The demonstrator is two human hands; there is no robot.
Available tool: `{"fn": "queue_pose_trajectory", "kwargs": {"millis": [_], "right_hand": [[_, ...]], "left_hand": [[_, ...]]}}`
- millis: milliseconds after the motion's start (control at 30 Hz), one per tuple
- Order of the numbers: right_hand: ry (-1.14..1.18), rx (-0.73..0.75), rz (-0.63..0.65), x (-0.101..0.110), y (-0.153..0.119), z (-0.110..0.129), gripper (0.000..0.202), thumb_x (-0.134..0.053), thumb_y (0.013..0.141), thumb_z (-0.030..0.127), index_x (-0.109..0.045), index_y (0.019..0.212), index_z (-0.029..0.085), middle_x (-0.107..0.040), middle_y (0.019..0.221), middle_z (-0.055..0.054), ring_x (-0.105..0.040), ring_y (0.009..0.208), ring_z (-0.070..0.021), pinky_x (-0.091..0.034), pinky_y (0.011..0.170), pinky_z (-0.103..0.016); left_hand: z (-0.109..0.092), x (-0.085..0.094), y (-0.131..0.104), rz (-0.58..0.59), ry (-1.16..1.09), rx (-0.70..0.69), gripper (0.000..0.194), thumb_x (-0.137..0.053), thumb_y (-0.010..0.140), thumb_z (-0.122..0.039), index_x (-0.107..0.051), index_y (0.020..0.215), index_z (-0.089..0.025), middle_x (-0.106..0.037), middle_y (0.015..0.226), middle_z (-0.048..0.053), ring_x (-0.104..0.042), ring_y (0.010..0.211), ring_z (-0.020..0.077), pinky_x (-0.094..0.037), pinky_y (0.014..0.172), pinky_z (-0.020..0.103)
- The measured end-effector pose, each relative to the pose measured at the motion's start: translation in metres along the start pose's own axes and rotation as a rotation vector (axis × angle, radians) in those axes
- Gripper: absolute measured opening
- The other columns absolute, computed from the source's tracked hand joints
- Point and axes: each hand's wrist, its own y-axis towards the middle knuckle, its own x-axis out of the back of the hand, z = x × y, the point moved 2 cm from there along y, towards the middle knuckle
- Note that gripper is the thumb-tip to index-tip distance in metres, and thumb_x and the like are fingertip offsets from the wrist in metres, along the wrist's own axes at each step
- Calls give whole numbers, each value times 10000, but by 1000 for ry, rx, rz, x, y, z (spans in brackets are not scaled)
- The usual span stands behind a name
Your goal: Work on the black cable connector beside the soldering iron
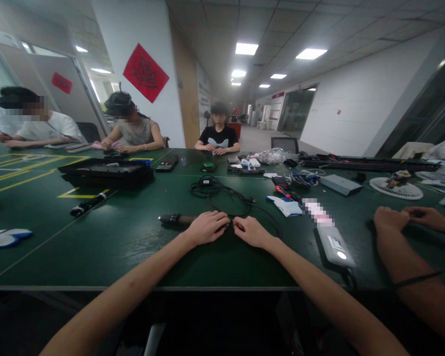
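An electric screwdriver (184, 219) with a black nose and brown body lies on the green table, its nose pointing left. My left hand (209, 228) is closed over its rear end, with the fingers curled down. Just to the right, my right hand (252, 231) is closed, fingertips pressed together close to the left fingers. Whatever sits between those fingertips is hidden or too small to make out. Beyond both hands a black cable (222, 190) lies in loose loops with a small black box (206, 182) on it.
A white power bank (335, 247) lies right of my hands, near a red-handled screwdriver (282, 192) and white-blue gloves (288, 206). A black tray (106, 173) and a black tube (92, 202) are on the left. A co-worker's hands (391, 217) rest at right; several people sit around.
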Motion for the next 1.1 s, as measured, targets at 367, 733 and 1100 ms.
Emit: {"fn": "queue_pose_trajectory", "kwargs": {"millis": [367, 733, 1100], "right_hand": [[6, 9, 3, 0, 0, 0, 79, -596, 962, 182, -630, 890, 184, -591, 682, 36, -471, 594, -104, -288, 630, -239], [-5, 12, -7, -1, 0, -1, 79, -599, 959, 182, -627, 885, 183, -584, 682, 36, -461, 595, -104, -273, 622, -240], [-4, 6, -10, -1, 0, -1, 103, -596, 969, 207, -634, 877, 181, -580, 675, 33, -454, 594, -104, -272, 624, -242]], "left_hand": [[-1, 3, 1, 18, 11, 8, 204, -507, 1041, -353, -580, 1201, -250, -637, 1228, 56, -624, 1059, 208, -494, 923, 347], [1, -1, 1, 18, 47, 5, 188, -505, 1045, -335, -590, 1185, -244, -641, 1218, 50, -621, 1044, 203, -490, 905, 343], [0, 1, 0, 5, 29, 26, 240, -530, 1034, -390, -598, 1214, -246, -667, 1146, 56, -628, 1008, 213, -486, 884, 350]]}}
